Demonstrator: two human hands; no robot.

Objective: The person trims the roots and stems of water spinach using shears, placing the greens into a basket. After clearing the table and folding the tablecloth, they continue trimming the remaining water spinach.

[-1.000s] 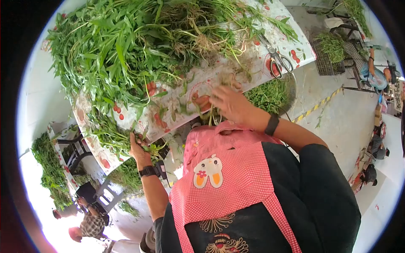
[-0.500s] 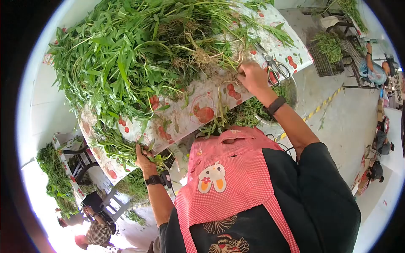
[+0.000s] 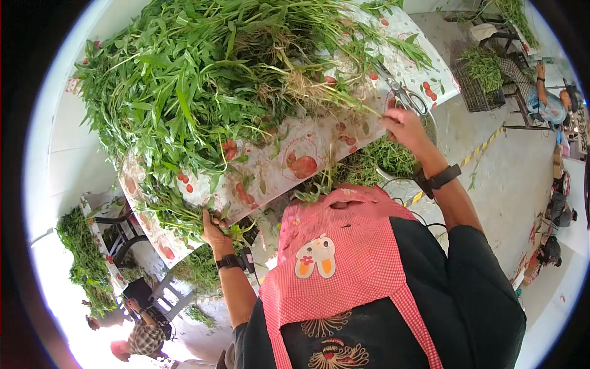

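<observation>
A big heap of leafy green stalks (image 3: 203, 80) covers most of the table with the fruit-printed cloth (image 3: 307, 144), the stalks lying roughly across it with their pale rooty ends pointing toward the right edge and their leaves fanning left. The left hand (image 3: 212, 230) is clenched around a small bunch of greens (image 3: 175, 212) at the table's near-left edge, its long axis running up-left from the fist with the leafy tips pointing away. The right hand (image 3: 402, 126) pinches the end of one long stalk (image 3: 344, 101) drawn from the heap, just below the scissors (image 3: 405, 98), above a basin of cut greens (image 3: 384, 157).
</observation>
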